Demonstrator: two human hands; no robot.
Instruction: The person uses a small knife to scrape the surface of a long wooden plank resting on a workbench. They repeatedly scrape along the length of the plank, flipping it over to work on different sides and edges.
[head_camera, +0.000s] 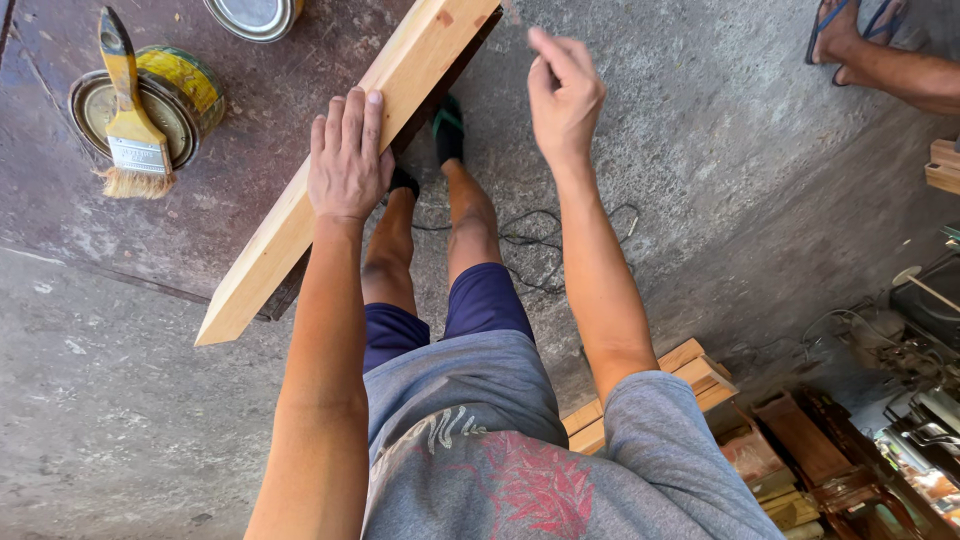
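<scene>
Plank: While it slants across the view from the top edge down to the lower left, a pale wooden plank (330, 180) sits raised above the concrete floor (700, 150), its planed face turned up, apparently so the surface can be reached from above.
Left hand: the left hand (347, 160) lies palm down on the plank's upper face, fingers stretched flat and close together over the far edge, pressing rather than gripping, a hold that would keep the board from sliding.
Right hand: the right hand (565, 95) hangs in the air to the right of the plank, clear of it, fingers loosely curled with the tips drawn near the thumb; whether it pinches something small cannot be told from this angle.
Brush and can: a yellow-handled paintbrush (128, 120) rests across an open can (150, 105) near the plank's left side, within reach of the left arm.
Surroundings: a cable (540, 240) trails by the person's feet; wood offcuts (690, 375) are stacked to the right, and another person's sandalled foot (845, 35) shows at top right.
</scene>
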